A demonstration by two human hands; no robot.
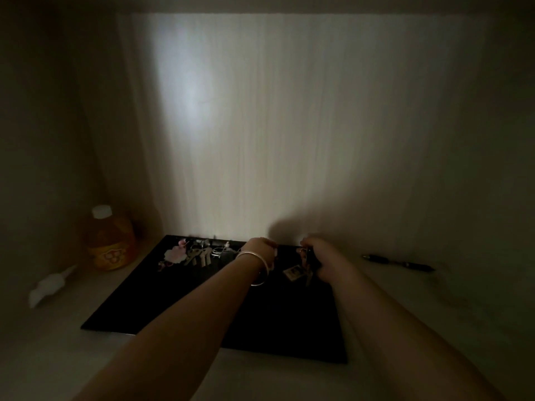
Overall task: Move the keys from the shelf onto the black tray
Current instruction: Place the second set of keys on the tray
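Note:
A black tray (179, 308) lies flat on the dim shelf. At its far left lies a bunch of silver keys (199, 256) with a pink charm (175, 254); more small metal pieces sit along the far rim. My right hand (317, 257) is over the tray's far right, shut on a dark key bunch (307, 266) with a small tag (293, 272) hanging from it. My left hand (260, 250), with bracelets on its wrist, is curled at the tray's far edge. Whether the left hand grips anything is hidden.
An orange bottle with a white cap (108, 241) stands left of the tray. A small white object (49, 285) lies in front of it. A dark pen (399, 263) lies on the shelf to the right. The shelf's back wall rises just behind the tray.

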